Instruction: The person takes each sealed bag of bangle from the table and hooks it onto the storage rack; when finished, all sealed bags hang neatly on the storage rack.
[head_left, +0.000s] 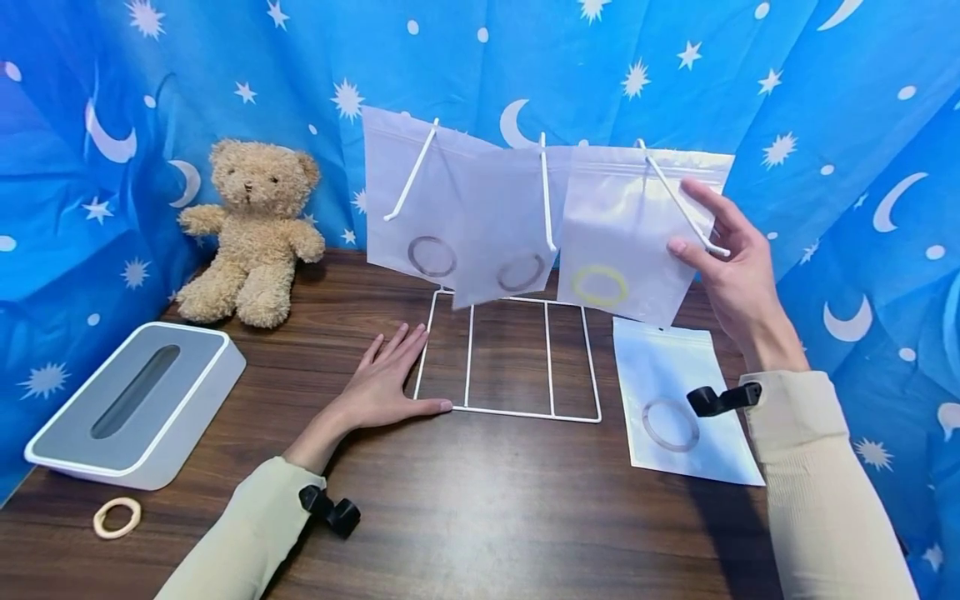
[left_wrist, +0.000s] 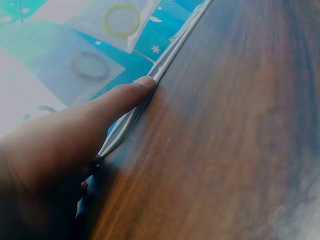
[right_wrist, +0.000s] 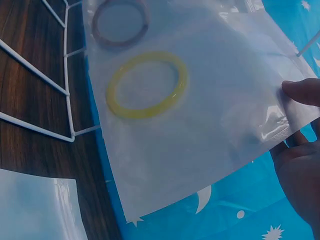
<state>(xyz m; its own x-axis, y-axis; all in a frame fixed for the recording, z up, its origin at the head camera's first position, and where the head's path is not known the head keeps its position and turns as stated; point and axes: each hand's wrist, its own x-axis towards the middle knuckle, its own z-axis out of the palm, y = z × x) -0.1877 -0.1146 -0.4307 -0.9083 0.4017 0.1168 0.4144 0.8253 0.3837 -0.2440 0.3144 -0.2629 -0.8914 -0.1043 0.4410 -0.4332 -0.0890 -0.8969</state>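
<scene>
A white wire display rack (head_left: 576,419) stands on the table, with three long hooks. Translucent zip bags hang from them: a left bag (head_left: 390,179) and a middle bag (head_left: 498,200), each with a dark bangle, and a right bag (head_left: 630,221) with a yellow bangle (right_wrist: 112,95). My right hand (head_left: 738,267) pinches the right bag's edge, thumb in front and fingers behind, close to the right hook (head_left: 678,196). Spread flat, my left hand (head_left: 386,383) rests at the rack base's left side, its thumb on the front wire.
Another zip bag (head_left: 652,375) with a bangle lies flat right of the rack. At the left stand a grey-topped tissue box (head_left: 82,400) and a teddy bear (head_left: 255,225), with a pale ring (head_left: 135,517) nearer the front. A blue star-patterned curtain (head_left: 450,67) closes off the back.
</scene>
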